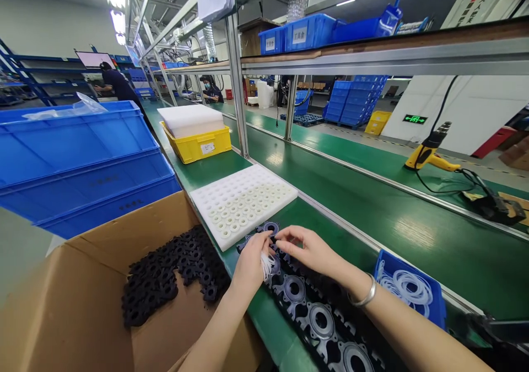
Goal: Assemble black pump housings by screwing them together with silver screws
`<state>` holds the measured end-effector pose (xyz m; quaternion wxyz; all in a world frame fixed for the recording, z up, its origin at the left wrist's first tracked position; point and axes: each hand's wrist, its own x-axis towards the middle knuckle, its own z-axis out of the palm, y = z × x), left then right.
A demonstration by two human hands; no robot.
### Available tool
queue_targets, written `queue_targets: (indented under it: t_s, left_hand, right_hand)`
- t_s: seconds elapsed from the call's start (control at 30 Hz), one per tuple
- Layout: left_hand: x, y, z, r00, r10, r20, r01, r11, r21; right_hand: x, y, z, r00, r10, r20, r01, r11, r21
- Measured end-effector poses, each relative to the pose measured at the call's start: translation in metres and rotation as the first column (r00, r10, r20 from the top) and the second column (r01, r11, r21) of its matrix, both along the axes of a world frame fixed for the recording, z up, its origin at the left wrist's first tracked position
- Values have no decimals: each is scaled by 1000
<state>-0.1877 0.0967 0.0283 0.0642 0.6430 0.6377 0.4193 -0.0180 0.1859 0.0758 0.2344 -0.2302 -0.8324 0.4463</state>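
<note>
Several thin white rings (267,265) are gathered in my left hand (249,267), whose fingers are curled over a row of dark parts. My right hand (309,249) is close beside it, thumb and fingertips drawn together near the left fingertips; whatever they pinch is too small to make out. Below both hands runs the row of black parts with round metal-grey centres (321,321), laid along the green bench. Just beyond the hands, a white foam tray (273,193) holds pale ring-shaped pieces in its nearer rows. To the right, a blue bin (440,310) contains more white rings (412,287).
A cardboard box (95,306) with black parts (165,278) stands left of the bench, before stacked blue crates (78,140). Farther along are a yellow bin (202,146) and a metal post (237,96). A yellow heat gun (432,154) stands right. Co-workers are in the background.
</note>
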Motion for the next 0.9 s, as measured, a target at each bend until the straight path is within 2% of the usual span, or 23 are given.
queue_targets:
  t_s: [0.07,0.17,0.3,0.4,0.47,0.53,0.63,0.7,0.8,0.9]
  left_hand:
    - [3,-3,0,1000,4,19,-4,1000,-4]
    - [5,-5,-1,1000,2,11,-2,1000,-20]
    - [5,-11,3,997,-60,44,62,997,-51]
    - [4,-18,4,985,-123,118,133,988,-80]
    - [4,-23,2,972,-157,178,175,980,-95]
    - [3,-26,-1,953,-185,242,214,972,-101]
    - [1,-30,-5,935,-190,299,218,974,-63]
    - [-1,-30,-7,940,-164,298,180,983,-27]
    - [-3,-28,-8,972,-113,205,110,994,27]
    - [1,-20,-7,995,-100,-19,101,987,122]
  right_hand:
    - [-3,-8,1,995,97,15,-94,982,-162]
    - [-6,-16,-4,991,132,-15,-129,933,-336]
    - [-3,-15,-8,990,114,-83,-140,871,-471]
    - [4,-10,-6,991,93,-93,-127,854,-505]
    - [7,-7,-7,993,83,-86,-115,858,-501]
    - [9,-2,-10,997,37,-65,-63,885,-462]
    - [10,10,-20,992,-120,31,124,942,-312]
    - [9,20,-29,972,-211,101,229,947,-225]
    - [9,32,-43,939,-293,178,320,937,-143]
    - [7,38,-51,909,-351,226,371,927,-52]
